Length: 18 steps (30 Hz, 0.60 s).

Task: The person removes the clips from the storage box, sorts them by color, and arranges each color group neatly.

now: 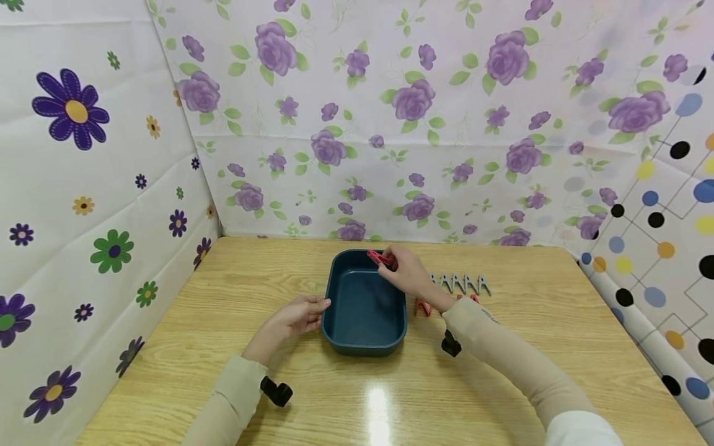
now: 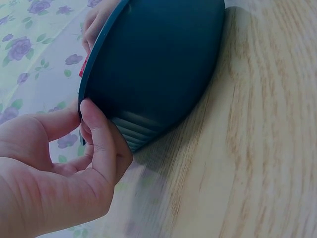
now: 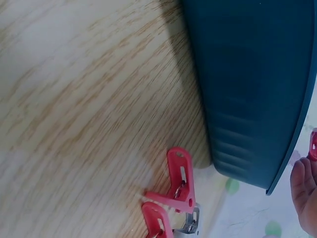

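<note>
A dark blue plastic bin (image 1: 364, 349) stands on the table with a bare floor inside. My left hand (image 1: 301, 314) pinches its left rim between thumb and fingers; in the left wrist view the fingers (image 2: 96, 131) bend against the outer wall. Over the far right corner of the bin, my right hand (image 1: 409, 272) holds a red clothespin (image 1: 376, 256) by its fingertips. Only the edge of that hand (image 3: 308, 193) shows in the right wrist view. Red clothespins (image 3: 181, 181) lie on the table right of the bin, partly hidden by the right forearm in the head view.
Several grey clothespins (image 1: 470, 284) form a row on the table right of the bin, behind the red ones. The wooden table (image 1: 268, 266) meets a flowered cloth (image 1: 312, 192) at its back, with patterned cloths at both sides.
</note>
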### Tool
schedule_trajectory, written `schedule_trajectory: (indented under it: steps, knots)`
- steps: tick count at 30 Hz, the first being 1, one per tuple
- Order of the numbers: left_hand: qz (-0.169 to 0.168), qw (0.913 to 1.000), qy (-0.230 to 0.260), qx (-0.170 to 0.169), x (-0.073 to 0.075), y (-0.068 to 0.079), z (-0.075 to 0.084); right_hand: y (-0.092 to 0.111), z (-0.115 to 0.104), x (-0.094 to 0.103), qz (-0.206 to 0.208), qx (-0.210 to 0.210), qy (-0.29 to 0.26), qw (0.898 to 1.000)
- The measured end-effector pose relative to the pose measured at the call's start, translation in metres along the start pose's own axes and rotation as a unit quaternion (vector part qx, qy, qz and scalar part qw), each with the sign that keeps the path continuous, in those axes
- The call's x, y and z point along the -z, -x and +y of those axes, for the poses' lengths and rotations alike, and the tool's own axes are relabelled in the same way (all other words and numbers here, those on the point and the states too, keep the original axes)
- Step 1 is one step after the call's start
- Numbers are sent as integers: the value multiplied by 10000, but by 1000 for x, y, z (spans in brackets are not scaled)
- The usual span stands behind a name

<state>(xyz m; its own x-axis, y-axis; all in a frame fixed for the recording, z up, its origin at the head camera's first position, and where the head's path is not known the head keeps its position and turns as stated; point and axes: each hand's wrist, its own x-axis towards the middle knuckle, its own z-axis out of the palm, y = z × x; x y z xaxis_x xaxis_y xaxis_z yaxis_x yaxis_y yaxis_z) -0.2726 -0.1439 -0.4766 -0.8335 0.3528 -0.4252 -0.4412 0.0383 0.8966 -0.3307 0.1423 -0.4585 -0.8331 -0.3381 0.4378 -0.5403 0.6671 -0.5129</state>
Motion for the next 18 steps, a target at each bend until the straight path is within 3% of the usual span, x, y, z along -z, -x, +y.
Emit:
schedule_trajectory:
  steps: [5,18]
  knots:
    - [-60,10000,-32,-11,0,2,1,2,3,3,94,18,100,9999]
    - [-93,10000,-32,-11,0,2,2,8,11,10,617,-600,307,9958]
